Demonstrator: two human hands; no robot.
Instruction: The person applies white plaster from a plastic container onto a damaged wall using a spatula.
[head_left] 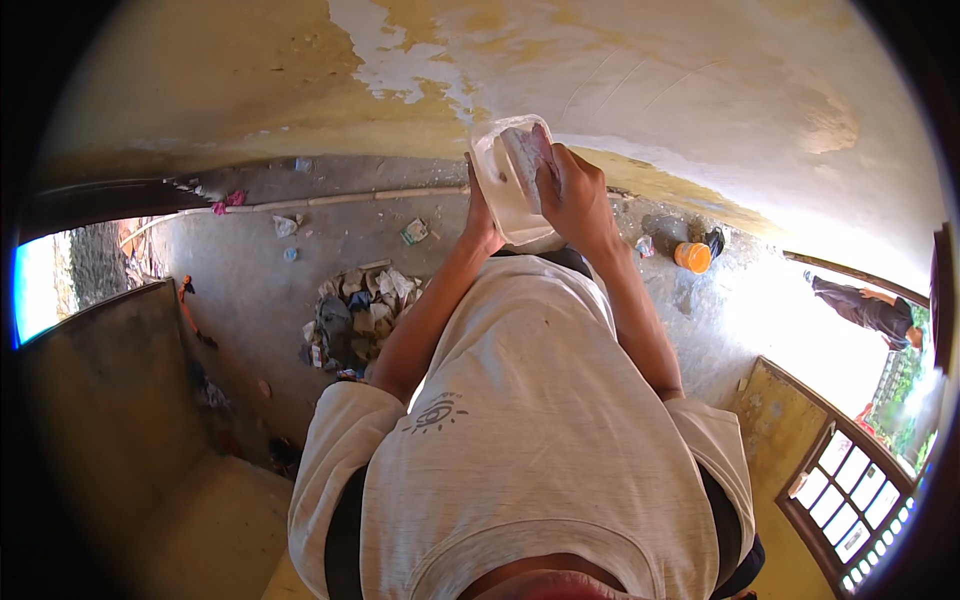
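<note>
My left hand (482, 218) grips the side of a white, rectangular plastic tub (484, 160) in front of my chest, tilted so that its inside shows. My right hand (580, 196) is closed around a putty knife (522, 160), its wide blade smeared with white paste. The blade lies over the tub's opening; whether it touches the inside I cannot tell. Pale residue coats the tub's inner walls. Just beyond both hands rises a yellow wall (290, 90) with white, patched areas.
A bamboo pole (340, 199) lies along the wall's foot. Behind my left arm is a heap of rubbish (350, 318). An orange bucket (692, 257) stands on the floor at right. Past a bright doorway, a person (868, 308) is outside, near a barred window (848, 492).
</note>
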